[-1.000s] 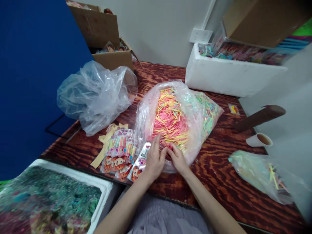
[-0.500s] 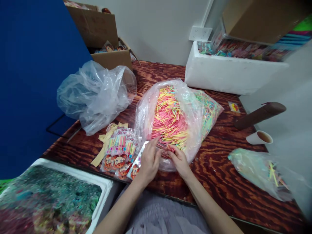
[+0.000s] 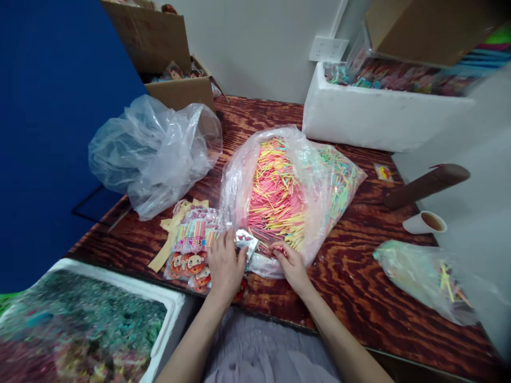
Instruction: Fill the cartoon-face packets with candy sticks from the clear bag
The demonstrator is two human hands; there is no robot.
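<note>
A clear plastic bag (image 3: 235, 186) lies wide open in front of me, full of thin pink and yellow sticks (image 3: 275, 197). Just below its mouth, my right hand (image 3: 294, 270) pinches a small bundle of pink sticks (image 3: 280, 250), seen end on. My left hand (image 3: 227, 266) lies with fingers stretched out over a small printed packet (image 3: 248, 242) and hides most of it. Beside that hand, several printed packets with a cartoon face (image 3: 194, 262) are piled up. A pale yellow cloth-like strip (image 3: 159, 259) sticks out from under the pile.
Crumpled clear plastic (image 3: 159, 154) lies at the left, before a cardboard box (image 3: 179, 94). A white foam box (image 3: 359, 117) stands at the back right. On the right are a paper cup (image 3: 415, 223), a brown cylinder (image 3: 427, 186) and a plastic bag (image 3: 411, 271). Another foam box (image 3: 175, 303) is at lower left.
My left hand has moved left, away from the right hand, and its fingers now lie over the small packet. The right hand stays near the bag's mouth with the pink sticks.
</note>
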